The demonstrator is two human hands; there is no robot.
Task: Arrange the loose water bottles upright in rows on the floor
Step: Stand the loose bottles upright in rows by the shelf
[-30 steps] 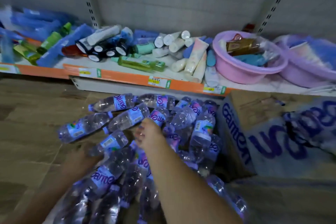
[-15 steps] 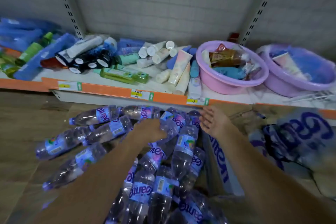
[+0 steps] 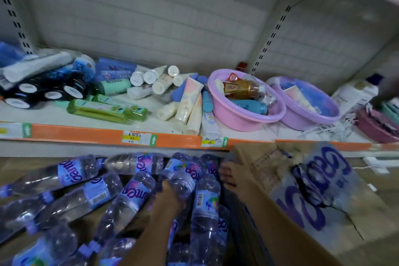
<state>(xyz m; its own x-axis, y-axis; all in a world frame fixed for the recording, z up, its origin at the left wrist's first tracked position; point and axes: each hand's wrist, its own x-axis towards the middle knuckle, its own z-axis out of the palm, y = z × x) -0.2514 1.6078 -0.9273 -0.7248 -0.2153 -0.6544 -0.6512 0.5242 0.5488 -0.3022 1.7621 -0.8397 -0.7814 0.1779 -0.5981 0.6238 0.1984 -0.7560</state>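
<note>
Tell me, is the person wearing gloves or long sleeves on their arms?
No. Both forearms are bare as far as the picture shows, with no sleeves in view. The left hand and right hand have no gloves. I can't make out any watch, ring or bracelet.

Both my forearms extend forward from the bottom of the frame, bare, roughly parallel. My left hand point(image 3: 170, 195) sits low, fingers curled, gripping a lying water bottle point(image 3: 181, 176) at its body. My right hand point(image 3: 232, 176) reaches slightly farther ahead, fingers bent over the edge of the cardboard box point(image 3: 302, 190), thumb not discernible.
</note>
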